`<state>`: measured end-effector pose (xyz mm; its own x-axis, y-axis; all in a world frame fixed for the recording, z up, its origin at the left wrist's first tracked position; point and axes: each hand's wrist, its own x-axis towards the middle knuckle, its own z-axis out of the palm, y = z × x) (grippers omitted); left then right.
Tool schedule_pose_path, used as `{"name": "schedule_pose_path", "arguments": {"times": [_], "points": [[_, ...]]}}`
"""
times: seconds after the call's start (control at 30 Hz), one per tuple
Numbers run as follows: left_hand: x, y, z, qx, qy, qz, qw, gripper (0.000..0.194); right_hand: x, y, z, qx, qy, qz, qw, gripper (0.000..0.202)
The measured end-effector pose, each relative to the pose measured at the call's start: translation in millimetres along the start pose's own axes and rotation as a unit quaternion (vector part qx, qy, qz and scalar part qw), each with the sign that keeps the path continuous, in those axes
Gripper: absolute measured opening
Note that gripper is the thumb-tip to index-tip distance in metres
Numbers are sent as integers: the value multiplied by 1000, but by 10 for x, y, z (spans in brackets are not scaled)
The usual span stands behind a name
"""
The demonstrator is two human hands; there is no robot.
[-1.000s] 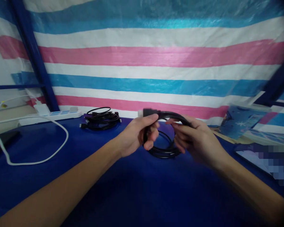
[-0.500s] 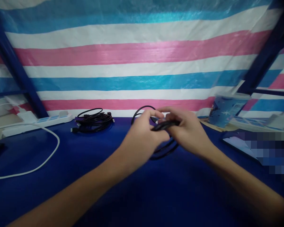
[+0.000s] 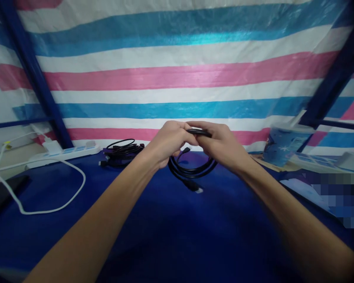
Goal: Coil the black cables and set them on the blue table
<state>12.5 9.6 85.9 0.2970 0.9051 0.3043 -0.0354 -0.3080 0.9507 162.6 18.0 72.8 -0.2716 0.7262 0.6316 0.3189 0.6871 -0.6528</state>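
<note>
A coiled black cable (image 3: 194,173) hangs in loops between my hands, over the blue table (image 3: 183,232). My left hand (image 3: 172,139) is closed around the left side of the coil. On the other side my right hand (image 3: 221,139) pinches the top of the loops, its fingers almost meeting those of the left. One plug (image 3: 193,185) with a metal tip dangles below the coil, and a second black connector (image 3: 186,149) shows inside the loop. The fingertips on the far side are partly hidden.
Several coiled black cables (image 3: 122,153) lie in a heap at the back left. A white power strip (image 3: 67,153) and white cord (image 3: 82,184) are farther left, near a black flat object (image 3: 8,192). At the right stand a blue cup (image 3: 286,145) and a phone-like device (image 3: 309,196).
Both hands have risen slightly with the cable and turned. The coil now hangs open below them, with its plug in sight. The camera's view has shifted a little.
</note>
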Motion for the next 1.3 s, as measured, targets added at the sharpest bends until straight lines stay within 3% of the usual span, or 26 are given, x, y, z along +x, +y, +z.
{"name": "schedule_pose_path", "arguments": {"times": [0.07, 0.13, 0.2, 0.27, 0.37, 0.47, 0.53, 0.6, 0.73, 0.8, 0.87, 0.93, 1.03, 1.13, 1.23, 1.3], "points": [[-23, -8, -22, -122, 24, 15, 992, 13, -106, 29, -21, 215, 0, 72, 974, 25], [-25, -68, -59, -258, 69, 18, 964, 9, -217, 47, 7, 382, -16, 120, 916, 31], [-7, -159, -86, -367, 133, 1, 921, 9, -302, 23, 99, 481, -19, 124, 868, 43], [12, -244, -87, -425, 178, -19, 888, 12, -356, -45, 233, 531, -2, 116, 839, 57], [5, -325, -28, -451, 210, -10, 867, 12, -393, -160, 423, 524, 19, 88, 847, 64], [-30, -367, 89, -453, 206, -9, 867, 10, -380, -190, 494, 441, 76, 87, 890, 39], [-44, -386, 164, -430, 151, -25, 890, 10, -347, -159, 429, 387, 129, 101, 907, 26], [-52, -384, 199, -393, 67, -38, 916, 10, -309, -114, 261, 347, 126, 115, 922, 15], [-126, -266, 141, -227, -118, -22, 966, 3, -285, -42, -220, 258, -53, 179, 948, 6], [-190, -188, 103, -113, -230, -40, 966, 9, -304, -17, -382, 200, -140, 210, 947, 21], [-234, -158, 94, -53, -288, -68, 954, 19, -323, 8, -426, 135, -177, 218, 950, 25], [-229, -194, 105, -63, -253, -73, 963, 32, -327, 38, -366, 99, -147, 215, 960, 21], [-146, -309, 114, -132, -88, -46, 986, 38, -303, 84, -182, 153, -38, 201, 967, 11], [-67, -383, 96, -208, 67, -26, 975, 37, -279, 90, 0, 267, -5, 176, 947, 13], [-56, -392, 77, -282, 123, -8, 951, 42, -271, 54, 127, 328, 8, 169, 930, 17], [-78, -388, 66, -314, 111, -3, 943, 45, -269, 38, 167, 326, 34, 172, 929, 16]]}}
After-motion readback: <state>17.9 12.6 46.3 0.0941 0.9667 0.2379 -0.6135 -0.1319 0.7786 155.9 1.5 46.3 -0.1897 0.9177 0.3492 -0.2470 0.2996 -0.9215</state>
